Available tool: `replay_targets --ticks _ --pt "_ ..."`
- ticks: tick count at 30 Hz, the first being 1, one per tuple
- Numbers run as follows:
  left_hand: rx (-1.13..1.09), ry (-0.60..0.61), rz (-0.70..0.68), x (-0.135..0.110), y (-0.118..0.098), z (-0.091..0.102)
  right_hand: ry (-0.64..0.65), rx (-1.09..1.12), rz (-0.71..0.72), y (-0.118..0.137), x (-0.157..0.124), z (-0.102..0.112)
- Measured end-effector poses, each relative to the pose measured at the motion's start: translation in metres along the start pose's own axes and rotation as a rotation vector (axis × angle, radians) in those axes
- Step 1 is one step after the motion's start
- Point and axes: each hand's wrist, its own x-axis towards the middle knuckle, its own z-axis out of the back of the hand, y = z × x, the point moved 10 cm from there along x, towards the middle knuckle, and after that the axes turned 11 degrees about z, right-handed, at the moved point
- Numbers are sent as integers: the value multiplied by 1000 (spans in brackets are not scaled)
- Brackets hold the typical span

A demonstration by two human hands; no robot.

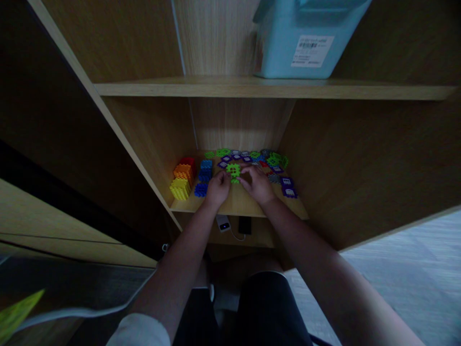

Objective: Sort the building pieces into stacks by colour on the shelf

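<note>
A bright green interlocking tile [233, 169] with a window-like grid sits between my hands, over the shelf. The thumb and fingers of my left hand [218, 187] are pinched at its left edge. On the other side, my right hand [258, 183] curves its thumb and forefinger around the right edge, with a gap between them. A small green part [235, 180] shows just below the grid; whether it is joined on, I cannot tell. Left of my left hand stand stacks of blue tiles [205, 173]. Purple tiles [287, 182] with white window shapes lie beyond my right hand.
Yellow tiles [180, 189], orange tiles [183, 172] and red tiles [188, 162] are stacked along the left wall. More green tiles [275, 159] lie at the back right. A light-blue bin [277, 53] stands on the upper shelf [216, 89]. Below lie a white device [223, 223] and a black one [245, 225].
</note>
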Motion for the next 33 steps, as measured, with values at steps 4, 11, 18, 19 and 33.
replay_targets --ticks 4,11,18,19,33 --pt "55 -1 -21 0 -3 -2 -25 29 -19 -3 -1 1" --pt "84 -25 -22 0 -2 -1 -81 55 -102 -17 -6 2" --pt "47 -176 -3 -1 0 15 -108 104 -211 -47 -10 -4" --pt "47 -172 -1 -1 1 14 -96 122 -212 -50 -10 -8" --pt "156 -116 -16 -2 2 1 -5 185 -246 -64 -13 -28"
